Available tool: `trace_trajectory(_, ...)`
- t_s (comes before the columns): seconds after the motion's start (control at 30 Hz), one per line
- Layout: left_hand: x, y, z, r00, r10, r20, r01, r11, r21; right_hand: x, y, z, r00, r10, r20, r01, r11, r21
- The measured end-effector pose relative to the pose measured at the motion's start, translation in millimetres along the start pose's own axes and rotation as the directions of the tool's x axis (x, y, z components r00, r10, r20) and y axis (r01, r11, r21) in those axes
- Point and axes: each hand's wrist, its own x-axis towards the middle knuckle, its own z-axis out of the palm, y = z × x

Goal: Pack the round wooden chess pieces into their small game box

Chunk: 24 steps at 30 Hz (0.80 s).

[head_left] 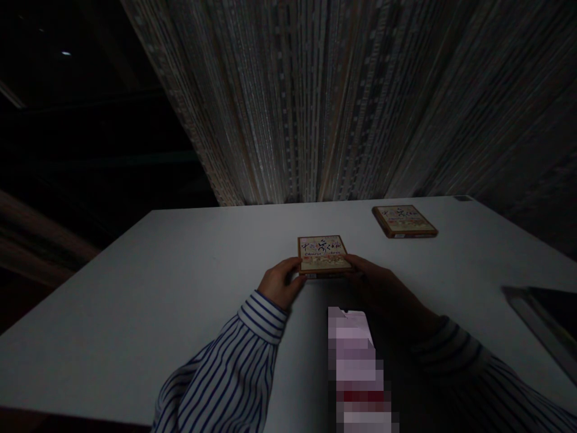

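Observation:
A flat Chinese chess box (pixel 323 252) with a printed lid is in the middle of the white table, its lid facing up. My left hand (pixel 283 281) grips its left edge, thumb near the front corner and fingers along the side. On the opposite edge, my right hand (pixel 376 285) holds the box with fingertips on the lid's right side; part of that hand is in deep shadow. Whether the box rests on the table or is slightly raised, I cannot tell. A lit phone (pixel 356 337), its screen pixelated, lies below the box between my forearms.
A second, matching box (pixel 404 221) lies at the back right of the white table (pixel 189 270). At the right edge is a dark flat object (pixel 545 313), partly cut off. Behind the table hangs a string curtain (pixel 297 108). The room is dim.

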Motion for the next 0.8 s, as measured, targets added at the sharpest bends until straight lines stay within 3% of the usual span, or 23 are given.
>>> trace_trajectory(0.8, -0.3, -2.3, -0.5, 1.0, -0.004, -0.004, 0.004, 1.0, -0.013, -2.8, 6.0, 1.2, 0.998, -0.056, 0.006, 0.056, 0.998, 0.012)
